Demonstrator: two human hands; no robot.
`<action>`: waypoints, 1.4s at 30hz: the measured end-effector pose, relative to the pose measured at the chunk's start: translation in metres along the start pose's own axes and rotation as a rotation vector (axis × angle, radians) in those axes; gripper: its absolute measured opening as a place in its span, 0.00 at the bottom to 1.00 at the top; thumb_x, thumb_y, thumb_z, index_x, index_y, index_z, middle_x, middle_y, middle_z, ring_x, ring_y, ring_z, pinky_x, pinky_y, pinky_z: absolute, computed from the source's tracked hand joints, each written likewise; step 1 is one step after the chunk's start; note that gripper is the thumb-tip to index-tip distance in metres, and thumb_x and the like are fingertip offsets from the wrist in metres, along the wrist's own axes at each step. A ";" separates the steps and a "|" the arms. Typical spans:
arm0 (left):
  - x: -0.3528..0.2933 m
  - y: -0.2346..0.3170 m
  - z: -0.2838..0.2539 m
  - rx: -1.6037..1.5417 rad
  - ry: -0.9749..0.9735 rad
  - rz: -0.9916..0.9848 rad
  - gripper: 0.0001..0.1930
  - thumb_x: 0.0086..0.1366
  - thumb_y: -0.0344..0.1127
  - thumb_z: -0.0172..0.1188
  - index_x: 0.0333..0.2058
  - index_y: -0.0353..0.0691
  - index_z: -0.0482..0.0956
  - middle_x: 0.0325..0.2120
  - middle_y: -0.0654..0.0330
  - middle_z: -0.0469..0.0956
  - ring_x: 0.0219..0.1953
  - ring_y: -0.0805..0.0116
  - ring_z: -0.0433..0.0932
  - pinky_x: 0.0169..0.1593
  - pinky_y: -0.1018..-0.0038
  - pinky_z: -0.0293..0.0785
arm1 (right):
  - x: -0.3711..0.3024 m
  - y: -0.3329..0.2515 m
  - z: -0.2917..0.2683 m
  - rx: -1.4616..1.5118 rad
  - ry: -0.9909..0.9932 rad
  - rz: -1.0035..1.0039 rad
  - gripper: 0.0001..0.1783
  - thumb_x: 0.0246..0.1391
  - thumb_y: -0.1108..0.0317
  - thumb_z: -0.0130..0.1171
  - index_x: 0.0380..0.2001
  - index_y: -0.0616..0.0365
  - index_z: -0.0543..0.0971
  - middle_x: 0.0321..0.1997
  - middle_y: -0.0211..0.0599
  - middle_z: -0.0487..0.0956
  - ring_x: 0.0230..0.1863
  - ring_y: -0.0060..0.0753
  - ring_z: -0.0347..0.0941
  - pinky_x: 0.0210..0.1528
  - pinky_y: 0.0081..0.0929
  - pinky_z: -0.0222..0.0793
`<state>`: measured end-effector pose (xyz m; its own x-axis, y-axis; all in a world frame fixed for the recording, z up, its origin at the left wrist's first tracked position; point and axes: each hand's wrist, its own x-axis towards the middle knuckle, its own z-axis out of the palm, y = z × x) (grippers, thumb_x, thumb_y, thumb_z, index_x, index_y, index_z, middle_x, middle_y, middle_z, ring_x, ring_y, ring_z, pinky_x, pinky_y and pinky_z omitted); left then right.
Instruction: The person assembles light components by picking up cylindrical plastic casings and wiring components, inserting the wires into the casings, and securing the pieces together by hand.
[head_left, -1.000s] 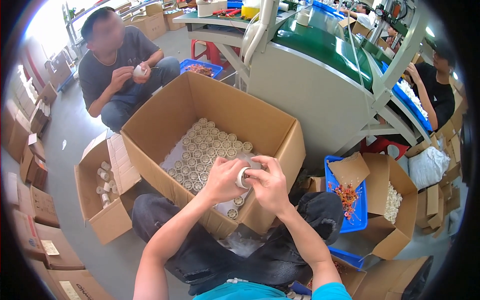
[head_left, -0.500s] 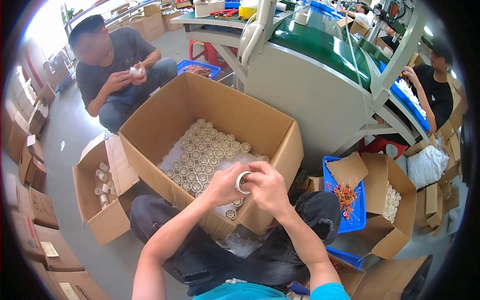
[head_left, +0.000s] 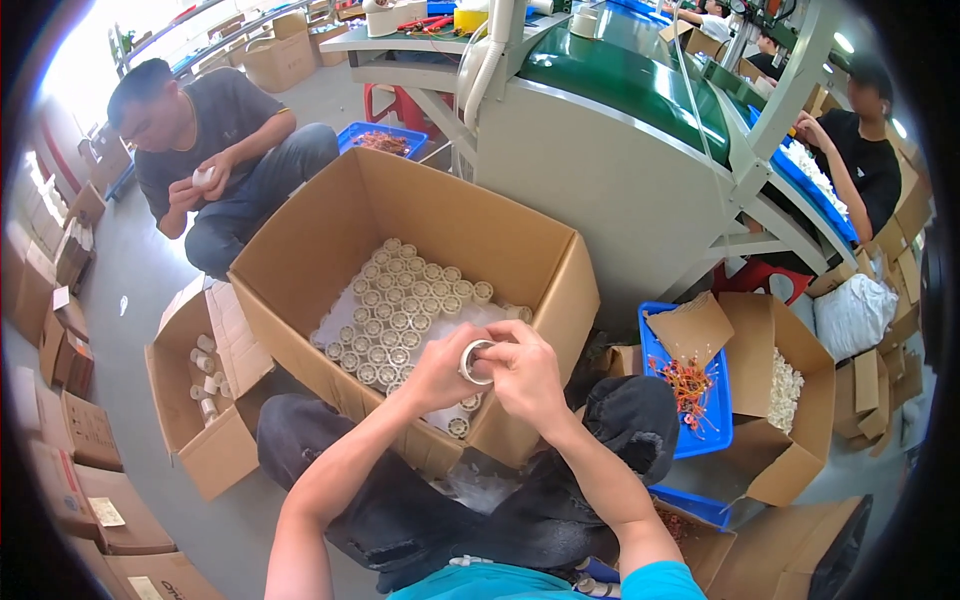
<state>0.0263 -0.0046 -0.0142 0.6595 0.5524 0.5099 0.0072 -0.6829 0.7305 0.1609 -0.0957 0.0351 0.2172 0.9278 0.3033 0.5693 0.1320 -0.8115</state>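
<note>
In the head view, the left hand (head_left: 440,368) is curled closed around a short white cylinder (head_left: 467,366), while the right hand (head_left: 528,372) has its fingers bent in at the open mouth; whether they pinch the rim or something inside, I cannot tell. The cylinder is hollow, thick-rimmed, its mouth tilted toward the person, above the near corner of a large cardboard box (head_left: 480,215).
</note>
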 end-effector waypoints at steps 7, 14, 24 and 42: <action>-0.002 -0.003 0.000 0.059 0.025 0.017 0.28 0.44 0.32 0.74 0.44 0.40 0.72 0.36 0.54 0.77 0.37 0.49 0.80 0.35 0.62 0.77 | 0.001 0.012 0.011 0.027 0.059 -0.067 0.11 0.41 0.79 0.65 0.32 0.62 0.86 0.44 0.40 0.80 0.43 0.41 0.79 0.47 0.32 0.74; 0.001 -0.003 -0.007 0.093 -0.016 0.043 0.27 0.44 0.32 0.75 0.44 0.39 0.72 0.36 0.54 0.77 0.37 0.49 0.80 0.36 0.62 0.77 | 0.005 0.011 0.011 0.150 0.007 -0.028 0.09 0.43 0.76 0.62 0.31 0.62 0.85 0.44 0.42 0.80 0.45 0.44 0.78 0.49 0.34 0.73; 0.077 0.009 -0.034 0.277 -0.094 0.000 0.29 0.41 0.41 0.78 0.42 0.43 0.75 0.41 0.52 0.75 0.46 0.51 0.76 0.47 0.60 0.73 | 0.015 0.012 -0.029 0.028 0.176 -0.035 0.18 0.48 0.73 0.66 0.46 0.57 0.83 0.50 0.44 0.78 0.50 0.44 0.77 0.53 0.33 0.72; 0.484 -0.052 0.016 0.500 0.456 0.205 0.33 0.54 0.34 0.70 0.56 0.30 0.67 0.48 0.42 0.71 0.49 0.41 0.75 0.51 0.56 0.74 | 0.002 0.003 -0.028 0.204 0.139 0.061 0.20 0.49 0.72 0.67 0.48 0.55 0.82 0.50 0.47 0.77 0.50 0.49 0.75 0.52 0.36 0.72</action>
<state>0.3571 0.2906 0.1868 0.3046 0.4600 0.8340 0.3331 -0.8718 0.3592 0.1855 -0.1034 0.0471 0.3614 0.8810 0.3055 0.3834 0.1583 -0.9099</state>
